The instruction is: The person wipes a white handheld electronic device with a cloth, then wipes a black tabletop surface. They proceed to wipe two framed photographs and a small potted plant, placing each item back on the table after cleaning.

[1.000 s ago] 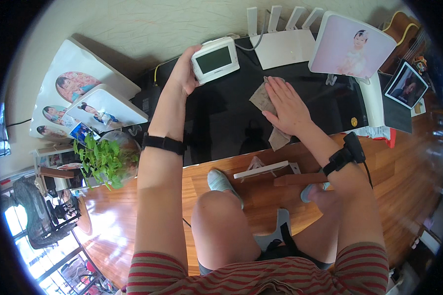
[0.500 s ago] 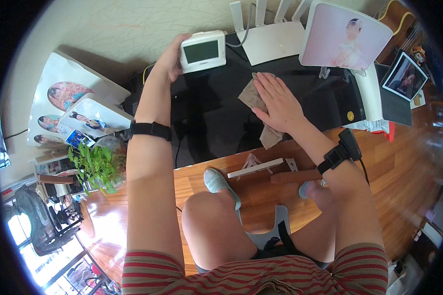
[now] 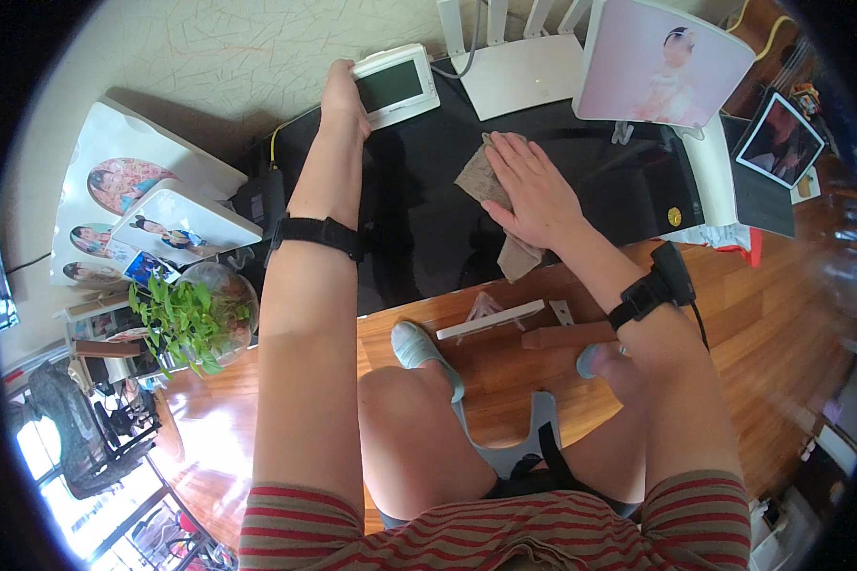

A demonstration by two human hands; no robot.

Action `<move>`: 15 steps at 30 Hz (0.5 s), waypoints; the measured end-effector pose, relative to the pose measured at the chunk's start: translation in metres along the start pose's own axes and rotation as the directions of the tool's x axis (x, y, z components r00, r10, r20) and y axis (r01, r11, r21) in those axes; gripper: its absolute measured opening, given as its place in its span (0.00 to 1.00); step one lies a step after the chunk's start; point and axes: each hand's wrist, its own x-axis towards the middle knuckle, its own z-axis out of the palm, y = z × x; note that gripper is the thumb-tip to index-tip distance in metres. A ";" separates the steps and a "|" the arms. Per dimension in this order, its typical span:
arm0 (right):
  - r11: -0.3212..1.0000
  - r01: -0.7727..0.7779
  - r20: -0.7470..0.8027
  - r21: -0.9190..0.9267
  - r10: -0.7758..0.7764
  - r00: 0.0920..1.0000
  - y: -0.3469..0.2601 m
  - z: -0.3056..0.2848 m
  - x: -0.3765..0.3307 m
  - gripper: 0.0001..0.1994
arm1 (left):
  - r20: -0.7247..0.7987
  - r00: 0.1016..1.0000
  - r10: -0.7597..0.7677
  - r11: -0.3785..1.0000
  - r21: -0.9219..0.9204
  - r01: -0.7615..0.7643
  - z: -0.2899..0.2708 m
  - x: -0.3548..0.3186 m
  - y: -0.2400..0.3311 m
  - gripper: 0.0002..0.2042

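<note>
My left hand grips the left side of a small white box-shaped device with a dark grey screen, at the back of the glossy black tabletop. The device is tilted, and my fingertips are partly hidden around its edge. To the right, my right hand lies flat on a folded brown cloth, pressing it to the tabletop. Its fingers are stretched out and its thumb is apart. One end of the cloth sticks out below the hand near the table's front edge.
A white router with upright antennas stands behind the cloth, beside a large photo panel. More photo panels lean at the left, near a potted plant. A framed picture stands far right. Below is the wooden floor.
My left hand and the device have shifted slightly right, and the device is now turned anticlockwise. My right hand and the cloth have barely moved.
</note>
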 end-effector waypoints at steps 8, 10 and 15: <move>0.997 -0.058 0.022 -0.052 0.059 0.998 0.001 -0.008 -0.011 0.35 | -0.054 0.998 0.012 1.000 0.005 -0.012 0.000 -0.008 -0.008 0.25; 0.997 -0.059 0.022 -0.041 0.060 0.998 0.008 -0.012 -0.022 0.35 | -0.101 0.995 0.017 0.998 -0.059 -0.023 0.001 -0.014 -0.007 0.28; 0.980 -0.190 0.014 -0.061 0.191 0.981 0.042 -0.023 -0.065 0.34 | -0.188 0.969 0.159 0.972 -0.143 -0.187 -0.020 -0.055 0.004 0.31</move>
